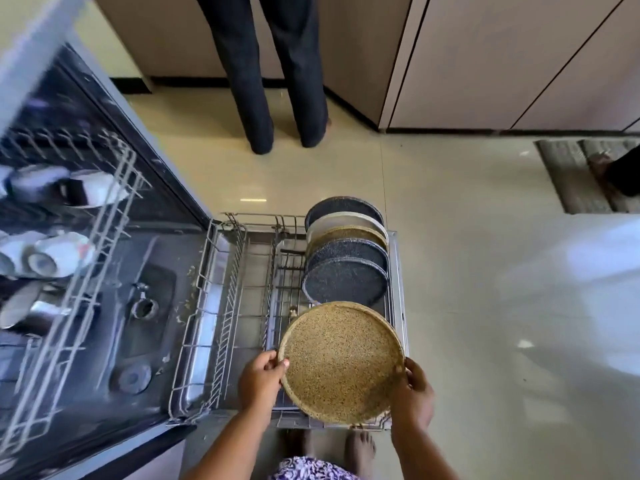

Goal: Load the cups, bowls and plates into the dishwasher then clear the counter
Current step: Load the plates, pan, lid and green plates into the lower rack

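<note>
Glossy cream floor tiles [467, 271] run under an open dishwasher [145, 327], seen from above. Nearest, above the person's bare feet [360, 448], both hands carry one tan speckled plate [341, 362] tipped toward the camera over the near end of the pulled-out lower rack [221, 271]. The left hand [261, 379] is curled round the plate's left rim, thumb tip on its upper face. The right hand [414, 389] clasps the right rim the same way, fingers behind.

The plate looks like glazed stoneware: stiff, fairly heavy for its width, and likely to chip if knocked against wire or a neighbour. Its low raised lip gives the fingers a stop, so opposite edges are the sound place to hold it. The glaze may be slick if wet. To stand it on edge I would keep one hand at the top rim and let the bottom edge find the tines.

Just beyond it a row of standing plates [346, 258] fills the rack's far right side: two dark speckled, one tan, one pale, one dark at the back. The gap nearest the person looks free, so that seems the slot to aim for.

To the left, the upper rack [117, 202] holds white cups [60, 254] on their sides, blurred.

Farther off, another person's dark trouser legs [277, 98] stand before beige cabinets [485, 64], and a striped mat [568, 174] lies at far right.
</note>
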